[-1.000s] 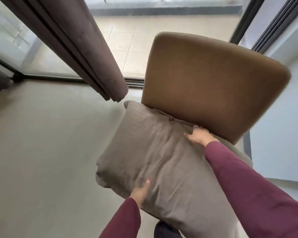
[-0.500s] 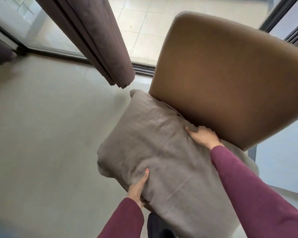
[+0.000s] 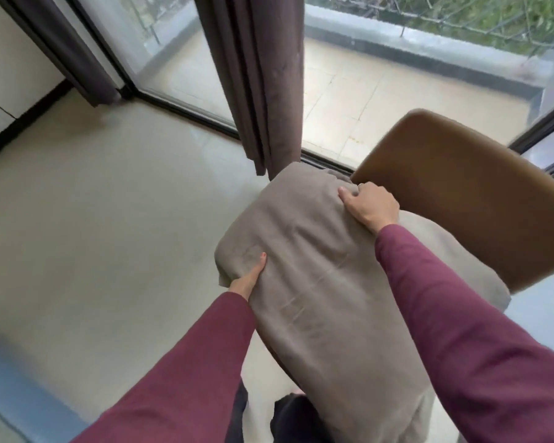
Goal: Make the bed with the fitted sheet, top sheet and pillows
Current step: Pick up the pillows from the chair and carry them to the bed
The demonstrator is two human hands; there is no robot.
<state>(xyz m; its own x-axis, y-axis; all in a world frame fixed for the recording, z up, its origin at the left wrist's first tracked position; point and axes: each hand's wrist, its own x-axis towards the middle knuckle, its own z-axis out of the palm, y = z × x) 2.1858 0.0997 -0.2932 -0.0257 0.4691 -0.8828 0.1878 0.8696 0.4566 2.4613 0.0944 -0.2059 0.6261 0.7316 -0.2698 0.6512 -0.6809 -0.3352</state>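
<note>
A grey-brown pillow (image 3: 317,282) fills the middle of the view, held up in front of me beside a brown chair. My left hand (image 3: 248,276) grips its near left edge, thumb on top and fingers under. My right hand (image 3: 370,204) clutches the far top edge, close to the chair's backrest (image 3: 461,193). Both arms wear maroon sleeves. The bed and the sheets are out of sight.
A dark curtain (image 3: 259,75) hangs just behind the pillow, in front of a glass sliding door (image 3: 179,59) to a tiled balcony. Pale floor (image 3: 93,219) spreads to the left. A blue edge (image 3: 10,378) lies at lower left. White cabinet fronts stand at far left.
The pillow has come up off the chair seat and toward me, with both hands still on it. The view has swung left and up, so the chair now sits at the right.
</note>
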